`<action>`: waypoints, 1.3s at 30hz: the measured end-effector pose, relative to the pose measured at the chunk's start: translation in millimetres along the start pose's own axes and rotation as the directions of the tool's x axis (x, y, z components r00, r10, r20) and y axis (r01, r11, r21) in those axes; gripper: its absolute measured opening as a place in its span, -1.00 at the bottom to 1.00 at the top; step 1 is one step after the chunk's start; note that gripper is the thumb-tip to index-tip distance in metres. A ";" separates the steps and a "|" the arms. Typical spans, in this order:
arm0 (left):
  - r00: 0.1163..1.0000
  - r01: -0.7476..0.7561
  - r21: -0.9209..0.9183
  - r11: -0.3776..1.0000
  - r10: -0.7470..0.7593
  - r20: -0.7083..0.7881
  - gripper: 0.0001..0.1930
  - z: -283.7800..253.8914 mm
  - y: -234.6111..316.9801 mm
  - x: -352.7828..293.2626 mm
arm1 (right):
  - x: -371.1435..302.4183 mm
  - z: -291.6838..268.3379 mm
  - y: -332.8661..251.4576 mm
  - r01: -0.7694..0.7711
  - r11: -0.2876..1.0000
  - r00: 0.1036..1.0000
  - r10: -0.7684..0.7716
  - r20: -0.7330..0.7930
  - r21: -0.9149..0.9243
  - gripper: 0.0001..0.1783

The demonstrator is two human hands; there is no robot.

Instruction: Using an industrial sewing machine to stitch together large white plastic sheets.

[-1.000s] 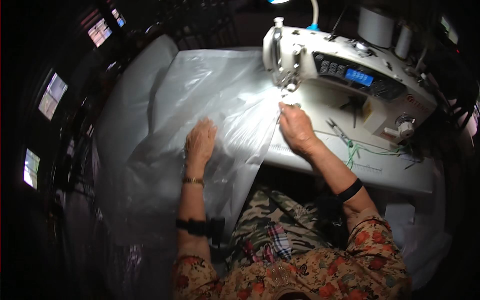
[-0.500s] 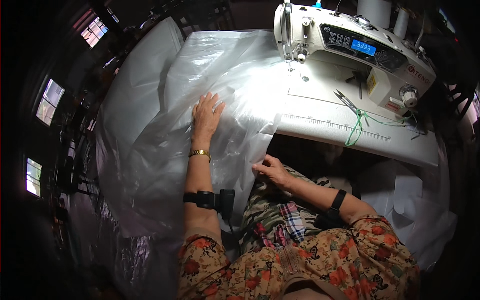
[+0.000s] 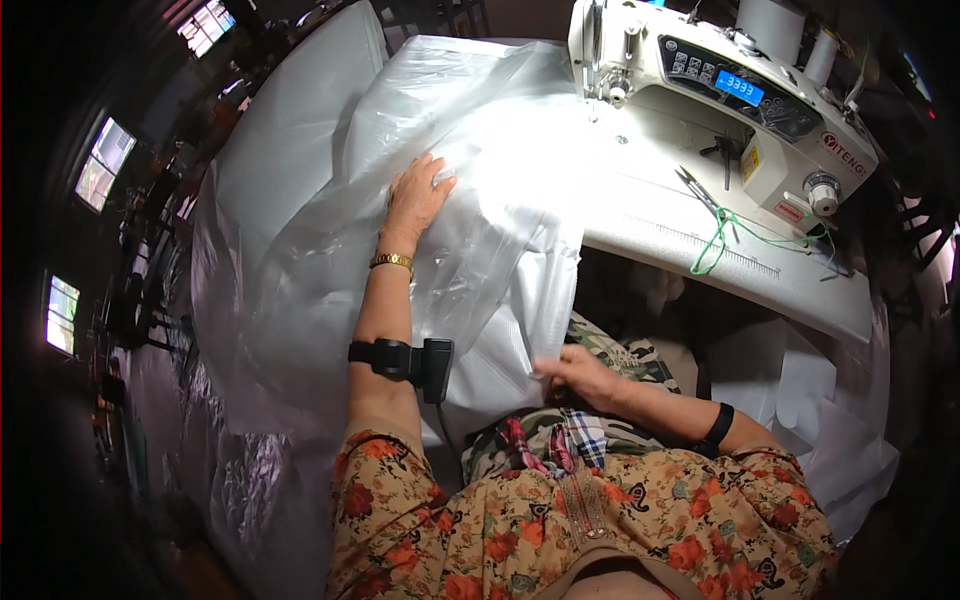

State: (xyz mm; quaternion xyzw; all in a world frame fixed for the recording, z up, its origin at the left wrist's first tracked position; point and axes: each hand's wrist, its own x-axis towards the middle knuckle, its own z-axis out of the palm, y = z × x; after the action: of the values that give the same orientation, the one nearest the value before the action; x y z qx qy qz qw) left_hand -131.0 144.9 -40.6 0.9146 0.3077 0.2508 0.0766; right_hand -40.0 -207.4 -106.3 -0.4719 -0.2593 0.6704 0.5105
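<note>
A large sheet of whitish, see-through plastic (image 3: pixel 330 270) covers the left of the sewing table and hangs over its front edge. My left hand (image 3: pixel 420 197) lies flat on it, fingers stretched forward, holding nothing. Low by my lap, my right hand (image 3: pixel 585 378) pinches the sheet's near right edge; the fingertips are a little blurred. Between the hands a ribbed, more opaque white layer shows. To the right stands a white sewing machine (image 3: pixel 690 60) with a lit blue display; its lamp glares on the sheet near the needle.
Metal thread snips (image 3: pixel 703 190) tied with green cord (image 3: pixel 712 250) lie on the machine bed, above a printed ruler strip (image 3: pixel 690 245). A thread cone (image 3: pixel 770 28) and a smaller spool (image 3: pixel 822 55) stand behind the machine. More white sheeting (image 3: pixel 840 440) hangs at the lower right.
My right hand has drawn the sheet's edge down and to the right, baring more of the ribbed white layer. My left hand has stayed flat on the sheet. The view has shifted slightly.
</note>
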 end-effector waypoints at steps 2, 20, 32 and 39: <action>0.986 -0.088 0.076 0.993 0.098 -0.138 -0.56 -16.4 49.6 -0.7 | 7.3 -12.7 3.5 0.140 0.965 0.987 -0.118 -0.109 0.221 -0.61; 0.994 0.074 -0.635 0.769 -0.007 0.106 -0.74 13.7 179.9 -76.7 | 11.2 -22.4 -80.2 0.378 0.504 0.747 -0.662 -0.066 -0.776 -0.80; 0.978 0.172 -0.691 0.702 -0.039 0.204 -0.85 0.3 165.9 -73.8 | 22.6 -59.1 -177.3 0.373 -0.261 0.677 -0.580 0.453 -0.890 -0.85; 0.990 0.122 -0.603 0.789 -0.056 0.126 -0.89 -5.6 171.9 -72.6 | 31.7 -66.0 -178.6 0.443 -0.203 0.677 -0.563 0.474 -0.873 -0.93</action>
State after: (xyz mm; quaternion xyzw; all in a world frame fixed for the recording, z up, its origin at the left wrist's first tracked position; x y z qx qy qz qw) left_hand -93.4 -36.2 -15.0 0.8373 0.2491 0.2857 0.3939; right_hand 96.8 -125.2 2.5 -0.5631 -0.7744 0.0245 0.2874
